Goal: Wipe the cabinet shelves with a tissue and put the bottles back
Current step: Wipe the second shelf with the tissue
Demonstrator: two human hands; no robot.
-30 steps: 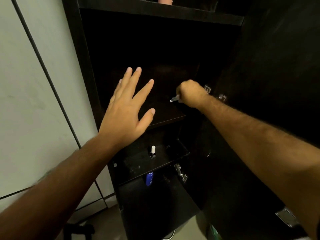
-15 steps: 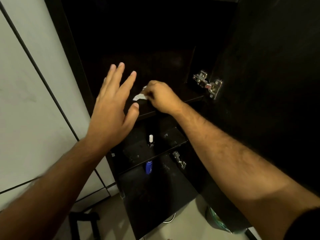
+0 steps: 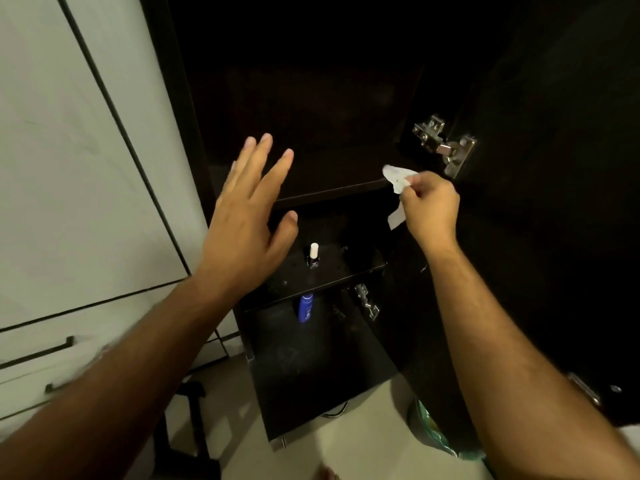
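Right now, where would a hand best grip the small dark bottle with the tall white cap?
Probably round the tall white cap of the small dark bottle, coming from the open front: it stands upright near the shelf's front edge, cap topmost, nothing visibly crowding it.

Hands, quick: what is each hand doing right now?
Left hand: open, fingers spread, holding nothing.
Right hand: pinching a white tissue near the shelf edge.
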